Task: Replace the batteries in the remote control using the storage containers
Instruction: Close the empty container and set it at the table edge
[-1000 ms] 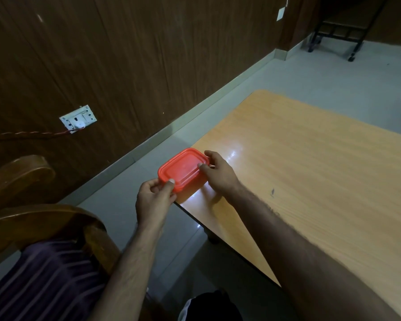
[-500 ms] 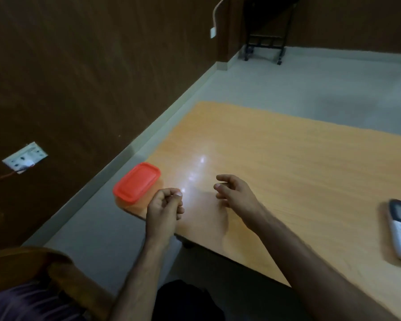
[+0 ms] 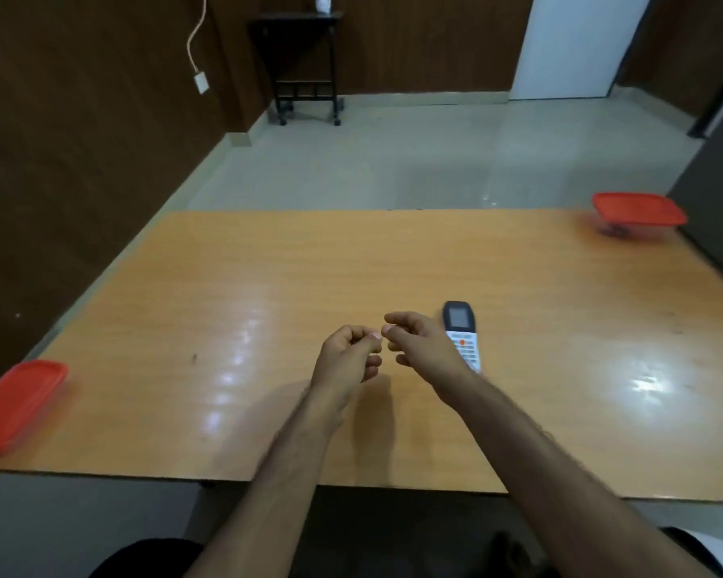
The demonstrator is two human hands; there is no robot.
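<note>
1. At the near centre of the table (image 3: 268,285), the remote control (image 3: 462,333) is seen lying face up, partly hidden behind the right hand (image 3: 424,344).
2. The left hand (image 3: 347,354) is held just left of the right; both are loosely curled and nothing is seen gripped.
3. The step is judged to be the pickup of the remote; a grasp and turn-over to reach its back are called for.
4. Lidded red containers are noted at the near-left corner (image 3: 17,404) and the far-right corner (image 3: 639,212), well apart from the hands.

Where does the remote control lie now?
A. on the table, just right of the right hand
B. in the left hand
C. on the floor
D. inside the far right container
A: the remote control lies face up on the table, partly behind the right hand.
</note>
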